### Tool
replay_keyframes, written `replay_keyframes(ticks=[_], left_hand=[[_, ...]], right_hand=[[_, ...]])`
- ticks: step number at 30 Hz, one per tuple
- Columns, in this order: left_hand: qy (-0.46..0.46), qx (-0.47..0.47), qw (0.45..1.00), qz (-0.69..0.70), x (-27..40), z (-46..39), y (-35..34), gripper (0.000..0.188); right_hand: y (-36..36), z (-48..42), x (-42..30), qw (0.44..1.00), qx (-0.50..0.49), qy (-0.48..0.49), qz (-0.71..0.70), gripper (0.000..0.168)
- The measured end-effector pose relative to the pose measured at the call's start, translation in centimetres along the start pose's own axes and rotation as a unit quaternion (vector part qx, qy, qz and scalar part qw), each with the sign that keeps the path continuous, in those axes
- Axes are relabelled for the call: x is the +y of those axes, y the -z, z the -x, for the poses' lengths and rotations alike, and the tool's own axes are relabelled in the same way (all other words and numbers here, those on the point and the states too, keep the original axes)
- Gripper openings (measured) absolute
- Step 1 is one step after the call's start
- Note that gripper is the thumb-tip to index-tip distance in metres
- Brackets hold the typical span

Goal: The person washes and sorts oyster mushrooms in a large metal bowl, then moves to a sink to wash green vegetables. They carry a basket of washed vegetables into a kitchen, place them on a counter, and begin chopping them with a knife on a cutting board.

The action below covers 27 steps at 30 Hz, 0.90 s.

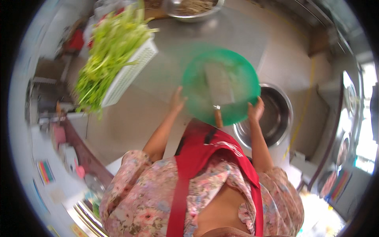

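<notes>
A round green plastic chopping board (194,102) is held between my two hands, a little blurred by motion. My left hand (178,100) is at its left edge and my right hand (256,109) grips its right edge. On the board lies a cleaver (220,86) with a wooden handle that points toward me. Pale green scraps, too blurred to name, show around the blade. Below and to the right of the board is a large stainless steel bowl (284,118), partly hidden by my right forearm. Leafy celery (115,50) is heaped over a white perforated plastic basket (130,75) on the left.
The basket stands on a metal table (237,32). At its far edge, a steel bowl (192,19) holds brown strips beside a wooden board (155,13). Clear plastic bags (102,7) lie behind the celery. A yellow line (302,115) runs along the floor on the right.
</notes>
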<state>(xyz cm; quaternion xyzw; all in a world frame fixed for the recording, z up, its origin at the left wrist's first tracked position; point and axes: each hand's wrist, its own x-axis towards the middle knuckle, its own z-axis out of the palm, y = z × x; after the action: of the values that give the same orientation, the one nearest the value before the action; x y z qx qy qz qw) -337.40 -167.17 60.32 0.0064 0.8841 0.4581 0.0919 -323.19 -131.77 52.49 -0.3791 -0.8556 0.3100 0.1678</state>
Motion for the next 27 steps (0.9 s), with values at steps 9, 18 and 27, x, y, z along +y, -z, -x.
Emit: replay_keyframes(ticks=[9, 18, 27], left_hand=[[-0.263, 0.224, 0.934, -0.088, 12.2, -1.4, 15.7, 0.067], [-0.288, 0.212, 0.808, -0.468, 6.4, -9.6, 33.8, 0.118], [-0.270, 0.146, 0.821, -0.481, 5.1, -14.8, 36.7, 0.116]], right_hand=[[3.0, 2.8, -9.0, 0.990, -0.104, 0.038, -0.082, 0.043], [-0.6, 10.1, -16.0, 0.967, -0.208, 0.136, 0.059, 0.060], [-2.2, 10.5, -15.3, 0.987, -0.130, 0.038, 0.081, 0.053]])
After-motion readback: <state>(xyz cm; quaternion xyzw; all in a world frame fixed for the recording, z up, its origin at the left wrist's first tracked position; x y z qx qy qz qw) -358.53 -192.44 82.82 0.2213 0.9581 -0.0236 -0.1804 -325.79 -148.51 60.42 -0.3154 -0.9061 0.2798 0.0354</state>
